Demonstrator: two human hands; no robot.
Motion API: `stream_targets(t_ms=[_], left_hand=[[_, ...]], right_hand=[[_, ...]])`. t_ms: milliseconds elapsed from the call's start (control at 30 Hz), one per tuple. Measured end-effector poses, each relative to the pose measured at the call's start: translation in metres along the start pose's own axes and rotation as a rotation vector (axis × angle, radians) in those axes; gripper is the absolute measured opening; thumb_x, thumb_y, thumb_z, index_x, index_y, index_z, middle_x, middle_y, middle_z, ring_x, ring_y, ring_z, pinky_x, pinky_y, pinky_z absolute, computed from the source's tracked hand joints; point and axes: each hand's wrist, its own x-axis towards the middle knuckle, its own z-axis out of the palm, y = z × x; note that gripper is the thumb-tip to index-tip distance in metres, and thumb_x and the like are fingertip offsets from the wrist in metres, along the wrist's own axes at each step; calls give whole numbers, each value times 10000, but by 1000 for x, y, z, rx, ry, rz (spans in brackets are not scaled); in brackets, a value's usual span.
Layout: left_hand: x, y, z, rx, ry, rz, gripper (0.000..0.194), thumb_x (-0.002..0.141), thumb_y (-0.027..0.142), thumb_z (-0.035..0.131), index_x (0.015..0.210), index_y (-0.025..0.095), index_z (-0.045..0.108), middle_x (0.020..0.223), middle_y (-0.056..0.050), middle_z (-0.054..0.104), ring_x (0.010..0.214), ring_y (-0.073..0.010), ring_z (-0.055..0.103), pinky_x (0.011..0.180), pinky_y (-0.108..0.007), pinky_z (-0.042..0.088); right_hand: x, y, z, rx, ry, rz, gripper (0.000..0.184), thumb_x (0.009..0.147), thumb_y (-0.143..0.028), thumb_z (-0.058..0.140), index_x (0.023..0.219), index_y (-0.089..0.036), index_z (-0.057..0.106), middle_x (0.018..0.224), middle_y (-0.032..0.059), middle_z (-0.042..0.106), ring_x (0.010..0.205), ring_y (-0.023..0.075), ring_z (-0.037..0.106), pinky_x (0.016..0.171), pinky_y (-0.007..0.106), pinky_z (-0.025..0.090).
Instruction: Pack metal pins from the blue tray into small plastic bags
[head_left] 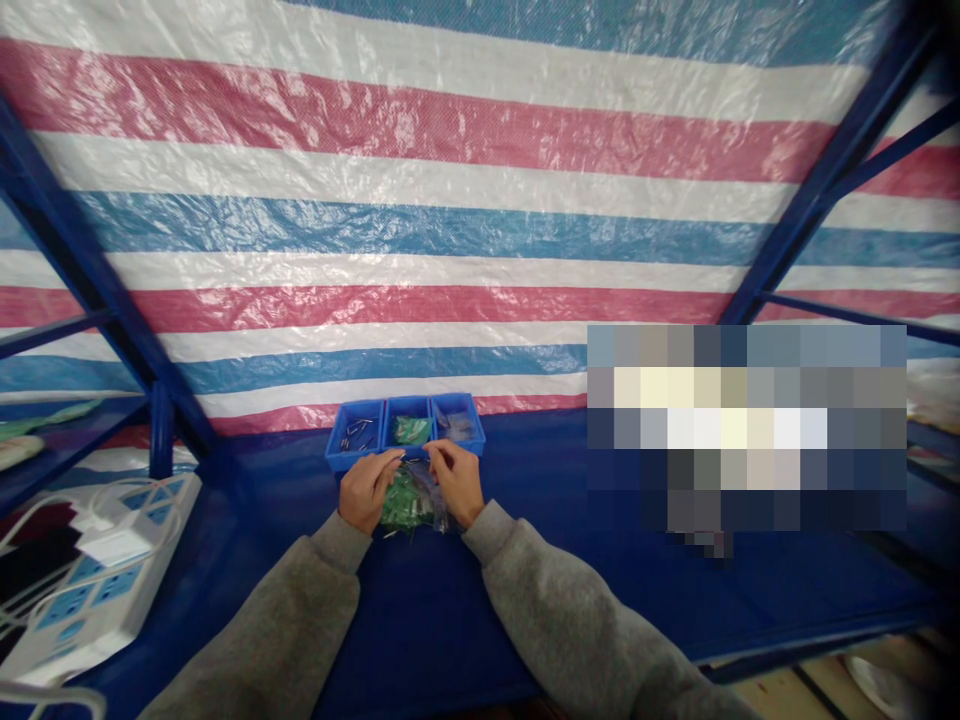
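Note:
My left hand [367, 491] is closed in a pinch, thumb against fingers. At its fingertips is something too small to name. My right hand [459, 482] faces it a short way to the right, also pinched, and what its fingertips hold cannot be made out. Below and between the hands lies a heap of small green pieces [405, 503], with clear plastic bags [439, 508] at its right side. Just beyond stand three joined blue bins. The left bin [339, 461] holds thin metal pieces [358, 433], the middle one green pieces [411, 430], the right one clear bags [454, 426].
A white power strip [112, 590] with tangled white cables lies on the left of the blue table [427, 630]. Blue metal posts [817, 200] rise on both sides. Behind hangs a striped plastic sheet [450, 230]. A blurred-out patch [746, 430] covers the right side.

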Motion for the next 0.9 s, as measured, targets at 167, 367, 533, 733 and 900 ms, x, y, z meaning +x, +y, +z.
stream_targets(t_ms=[167, 367, 533, 733, 900], left_hand=[[-1, 0, 1, -62, -42, -13, 253, 910, 251, 406, 973, 181, 641, 789, -35, 675, 670, -128, 613, 713, -256, 489], [-1, -1, 1, -98, -79, -78, 273, 921, 250, 359, 991, 179, 613, 747, -23, 639, 701, -130, 614, 722, -245, 471], [-2, 4, 2, -124, -138, -244, 254, 917, 304, 371, 1063, 173, 533, 523, 61, 489, 454, -97, 509, 529, -205, 418], [-3, 8, 1, -211, -150, -292, 259, 917, 307, 354, 1082, 164, 494, 456, 90, 407, 386, -86, 447, 446, -188, 365], [-3, 7, 1, -217, -174, -281, 256, 914, 303, 362, 1076, 173, 511, 466, 83, 426, 405, -87, 471, 448, -186, 374]], right_hand=[[0, 0, 1, 21, -14, -10, 291, 874, -342, 431, 828, -163, 656, 582, -13, 557, 538, 117, 522, 554, 209, 407], [0, 1, 0, 20, -20, 0, 289, 874, -339, 429, 836, -165, 657, 580, -13, 550, 543, 118, 516, 547, 209, 402], [-3, -2, 0, 52, -139, -35, 268, 850, -356, 483, 804, -154, 653, 602, -12, 561, 532, 107, 495, 536, 203, 388], [-7, -6, 2, 43, -283, -67, 246, 826, -361, 530, 734, -151, 619, 524, -47, 476, 474, 81, 415, 494, 188, 340], [-7, -7, 1, 29, -307, -63, 266, 841, -397, 500, 793, -163, 618, 550, -41, 500, 481, 88, 435, 497, 190, 357]])
